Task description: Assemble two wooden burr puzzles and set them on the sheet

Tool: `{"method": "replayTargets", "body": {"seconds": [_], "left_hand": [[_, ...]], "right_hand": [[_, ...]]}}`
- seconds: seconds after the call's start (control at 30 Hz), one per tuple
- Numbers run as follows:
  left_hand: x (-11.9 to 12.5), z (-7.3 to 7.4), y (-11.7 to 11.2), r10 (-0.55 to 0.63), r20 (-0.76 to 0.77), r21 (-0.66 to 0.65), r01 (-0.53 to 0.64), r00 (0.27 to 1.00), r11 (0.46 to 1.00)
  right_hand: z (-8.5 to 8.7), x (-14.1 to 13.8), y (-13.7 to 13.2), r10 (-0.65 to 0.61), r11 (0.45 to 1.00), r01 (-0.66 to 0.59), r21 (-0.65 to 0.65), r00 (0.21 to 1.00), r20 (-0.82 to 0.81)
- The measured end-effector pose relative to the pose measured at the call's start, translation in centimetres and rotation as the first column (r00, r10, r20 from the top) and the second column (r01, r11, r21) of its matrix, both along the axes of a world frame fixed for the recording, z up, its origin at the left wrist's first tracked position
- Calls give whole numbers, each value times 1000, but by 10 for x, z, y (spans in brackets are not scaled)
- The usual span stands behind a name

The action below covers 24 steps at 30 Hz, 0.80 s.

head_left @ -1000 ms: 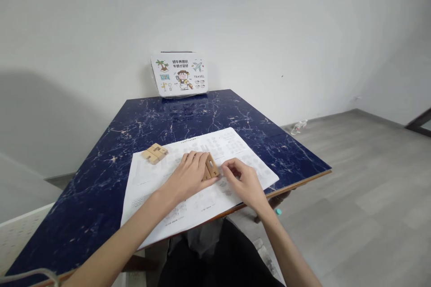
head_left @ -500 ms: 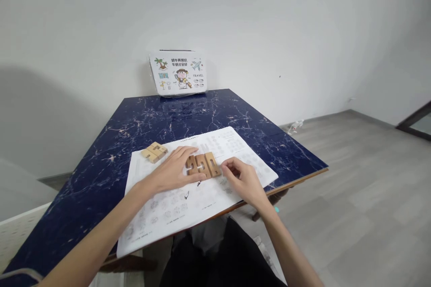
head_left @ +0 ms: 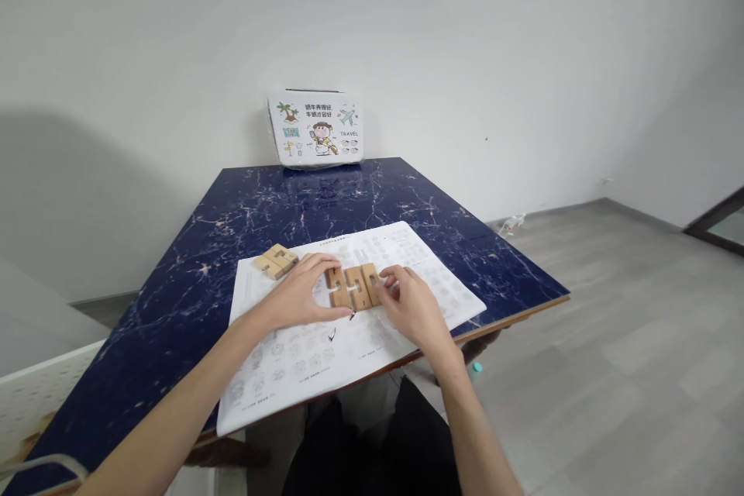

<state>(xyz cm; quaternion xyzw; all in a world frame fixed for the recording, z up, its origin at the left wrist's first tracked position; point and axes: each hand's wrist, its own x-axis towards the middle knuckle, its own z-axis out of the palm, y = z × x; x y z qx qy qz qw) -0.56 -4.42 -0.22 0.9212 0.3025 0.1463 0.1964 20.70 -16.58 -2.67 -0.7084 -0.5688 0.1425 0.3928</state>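
Three notched wooden puzzle pieces [head_left: 353, 287] lie side by side in a row on a large white printed sheet [head_left: 302, 364]. My left hand [head_left: 296, 296] rests on the sheet with fingers and thumb around the left end of the row. At the row's right end, my right hand [head_left: 408, 304] touches the rightmost piece with its fingertips. A second small cluster of wooden pieces [head_left: 277, 260] sits apart at the sheet's far left corner.
The sheet lies on a dark blue marbled table [head_left: 232, 225] and overhangs its near edge. A white cartoon-printed box [head_left: 315, 128] leans against the wall at the table's far side. Grey floor lies to the right.
My left hand lifted off the wooden pieces and slid left, uncovering them as a flat row of three. My right hand moved in against the right end of the row.
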Motion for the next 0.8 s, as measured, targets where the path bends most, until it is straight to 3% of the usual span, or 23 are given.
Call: {"method": "replayTargets", "body": {"seconds": [0.17, 0.37, 0.63, 0.8], "left_hand": [[-2, 1, -1, 22, 37, -31, -20, 999, 999], [-4, 4, -3, 64, 44, -88, -60, 997, 994], [-5, 14, -4, 55, 4, -189, -53, 998, 981], [-6, 16, 1, 59, 6, -244, -55, 998, 968]], "right_hand": [[0, -12, -1, -63, 996, 65, -57, 998, 29], [-7, -11, -5, -48, 999, 47, 16, 998, 34], [-2, -5, -4, 39, 997, -27, -77, 988, 147], [1, -3, -2, 17, 996, -5, -91, 991, 130]]}}
